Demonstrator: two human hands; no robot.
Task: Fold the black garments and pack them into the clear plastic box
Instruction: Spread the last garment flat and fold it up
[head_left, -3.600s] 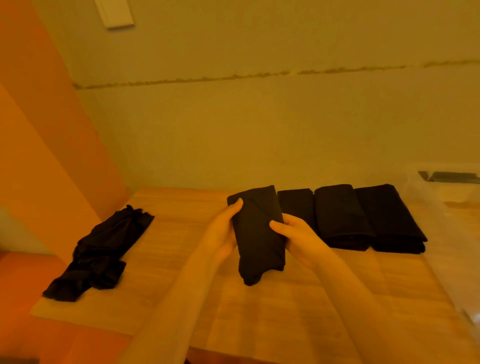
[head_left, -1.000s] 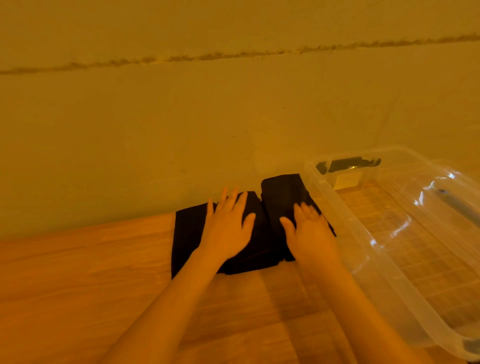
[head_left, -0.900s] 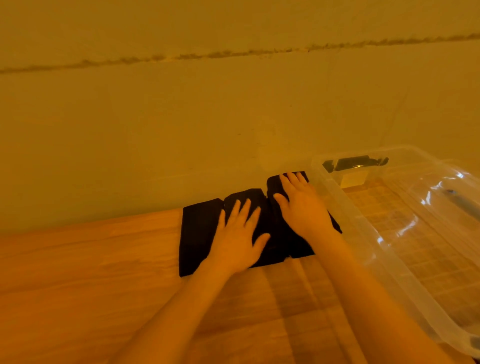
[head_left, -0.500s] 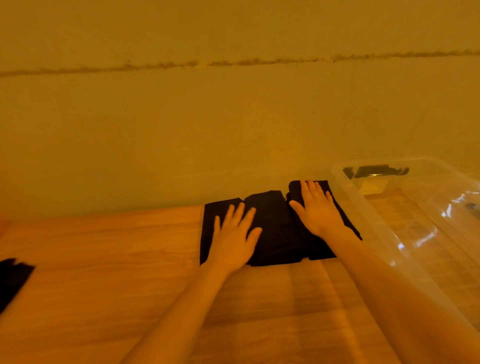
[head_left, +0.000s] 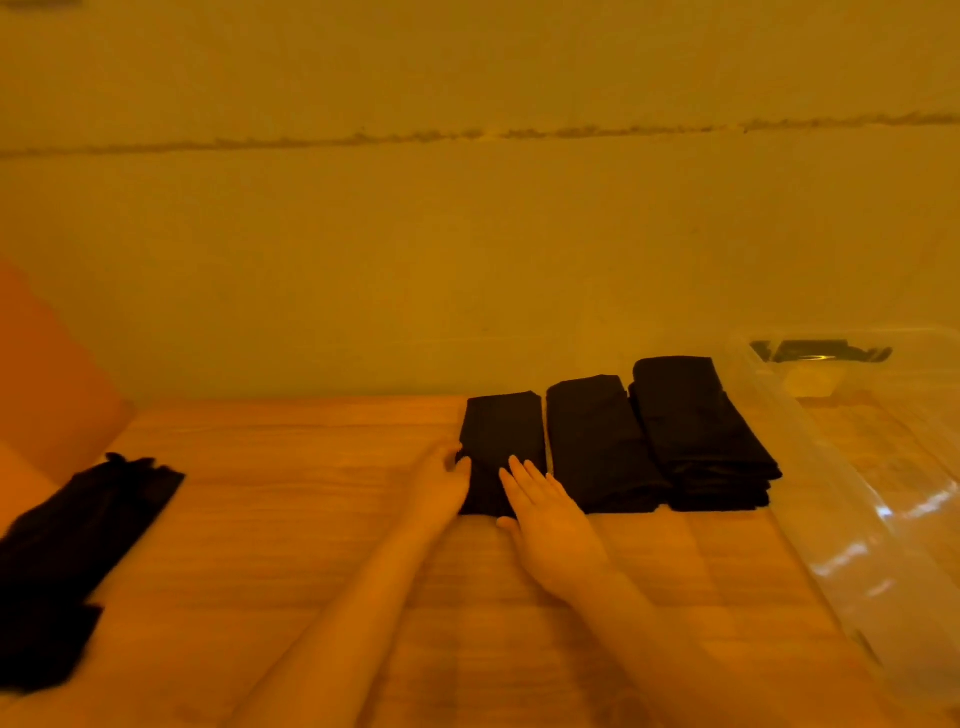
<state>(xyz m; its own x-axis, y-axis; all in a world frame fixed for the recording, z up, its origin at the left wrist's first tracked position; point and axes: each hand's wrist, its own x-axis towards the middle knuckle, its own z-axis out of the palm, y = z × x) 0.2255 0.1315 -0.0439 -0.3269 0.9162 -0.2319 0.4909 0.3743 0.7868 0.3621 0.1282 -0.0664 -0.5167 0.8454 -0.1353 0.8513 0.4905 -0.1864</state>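
Three folded black garments lie in a row on the wooden table by the wall: a left one (head_left: 501, 436), a middle one (head_left: 597, 441) and a thicker stack on the right (head_left: 696, 431). My left hand (head_left: 441, 480) touches the left edge of the left garment, its fingers slightly bent. My right hand (head_left: 550, 514) lies flat with straight fingers on that garment's near right corner. A loose, unfolded black garment (head_left: 67, 540) lies at the table's left side. The clear plastic box (head_left: 852, 499) stands open on the right, just past the folded row.
The wooden table (head_left: 311, 519) runs up to a plain wall at the back. A black latch (head_left: 821, 351) shows on the box's far end. An orange surface (head_left: 47, 374) rises at the far left.
Both hands have moved left, from the middle and right garments to the left one. The view has swung left, bringing the loose garment into sight.
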